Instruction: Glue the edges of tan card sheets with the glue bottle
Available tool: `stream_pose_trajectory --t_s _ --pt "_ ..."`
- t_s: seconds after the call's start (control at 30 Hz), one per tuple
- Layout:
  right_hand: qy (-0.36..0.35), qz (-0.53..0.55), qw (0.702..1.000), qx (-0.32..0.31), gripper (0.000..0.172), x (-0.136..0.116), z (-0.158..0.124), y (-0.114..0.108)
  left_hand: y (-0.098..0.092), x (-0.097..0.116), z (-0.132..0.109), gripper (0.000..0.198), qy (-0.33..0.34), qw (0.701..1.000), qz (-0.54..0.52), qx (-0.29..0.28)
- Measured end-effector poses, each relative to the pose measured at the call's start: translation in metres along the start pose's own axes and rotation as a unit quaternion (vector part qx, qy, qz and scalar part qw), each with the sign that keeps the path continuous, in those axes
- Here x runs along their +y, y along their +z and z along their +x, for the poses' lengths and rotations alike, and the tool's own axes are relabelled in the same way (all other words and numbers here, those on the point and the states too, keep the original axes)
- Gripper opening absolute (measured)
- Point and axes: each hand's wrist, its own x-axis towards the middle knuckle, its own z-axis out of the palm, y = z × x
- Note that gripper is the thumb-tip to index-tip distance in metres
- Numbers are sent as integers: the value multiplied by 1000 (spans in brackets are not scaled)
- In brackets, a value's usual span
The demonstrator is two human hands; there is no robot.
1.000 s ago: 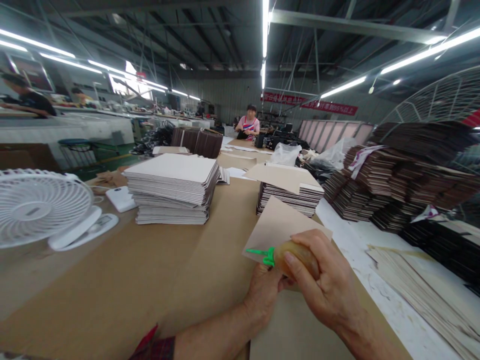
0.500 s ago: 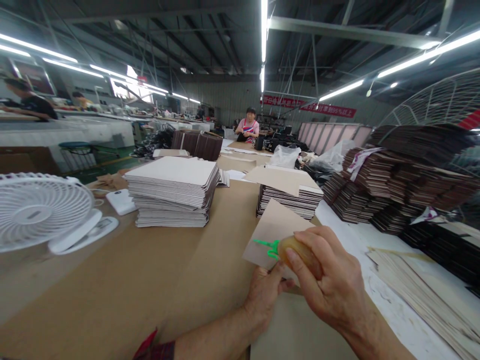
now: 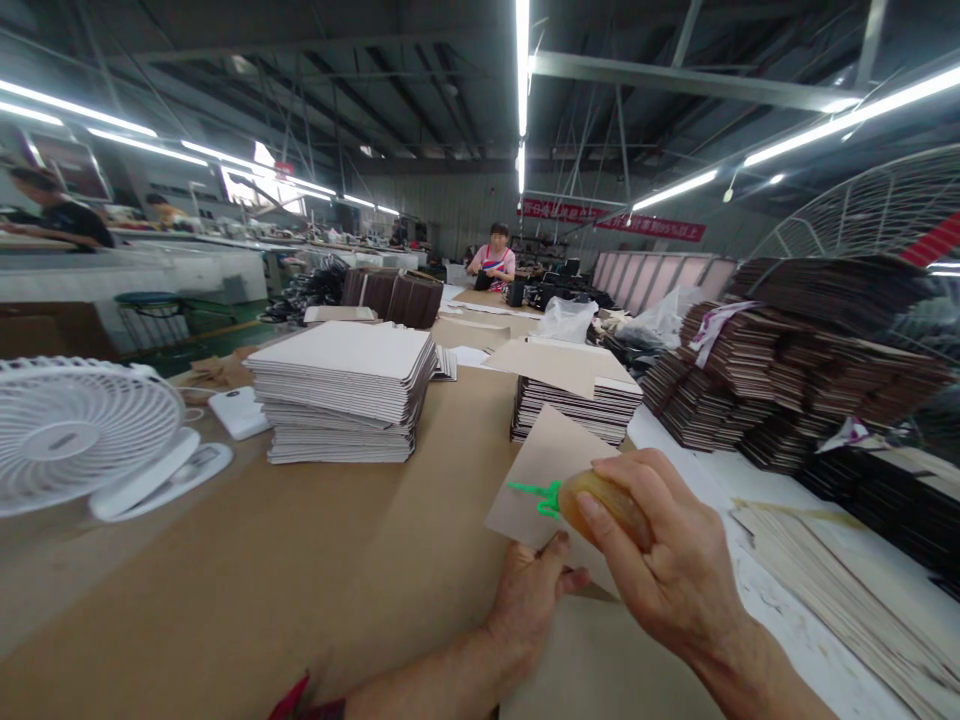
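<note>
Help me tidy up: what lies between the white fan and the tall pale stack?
A white phone-like device and a thin white cable lie between the fan and stack, in the head view.

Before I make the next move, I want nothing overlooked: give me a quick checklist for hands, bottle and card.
1. Right hand wrapped around the bottle: ok.
2. Green nozzle in view over the card: ok.
3. Left hand holding the card's near edge: ok.
4. Nozzle tip touching the card: cannot tell.
5. Card's far corner apart from the stack behind it: cannot tell.
</note>
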Motion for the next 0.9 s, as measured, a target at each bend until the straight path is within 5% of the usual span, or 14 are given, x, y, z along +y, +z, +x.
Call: stream_pose_trajectory --t_s 0.2,0.47,0.77,0.9 --pt "-17 40 998 -40 15 -10 -11 6 7 14 -6 35 -1 1000 8 -13" --pt "-41 -19 999 29 19 -1 -9 2 6 12 -5 44 -15 999 24 17" --pt "-50 23 998 -23 17 -9 -11 0 7 13 -5 35 -7 1000 20 -2" --pt "-45 -12 999 16 20 -4 -9 -2 6 11 -5 40 -13 1000 22 6"
